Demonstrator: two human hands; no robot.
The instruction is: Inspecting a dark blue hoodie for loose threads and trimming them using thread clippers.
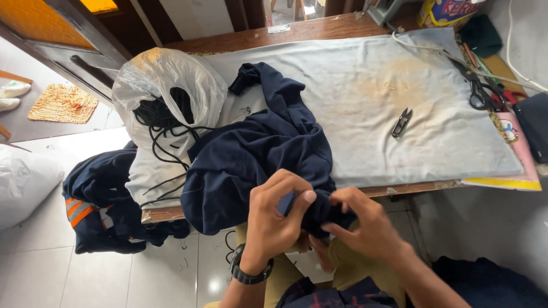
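Observation:
A dark navy garment (257,151) lies bunched across the near left part of a cloth-covered wooden table (365,85) and hangs over its front edge. My left hand (277,214), with a black watch on the wrist, pinches a fold of the garment at that edge. Just to its right, my right hand (362,219) grips the same bunched fabric with its fingers curled into it. Both hands work close together above my lap.
A translucent plastic bag (165,91) holding black cords sits at the table's left. Small thread snips (402,122) lie mid-table; black scissors (476,91) and a pink-and-yellow board (516,148) sit at the right. More navy garments with orange stripes (100,205) lie piled on the tiled floor.

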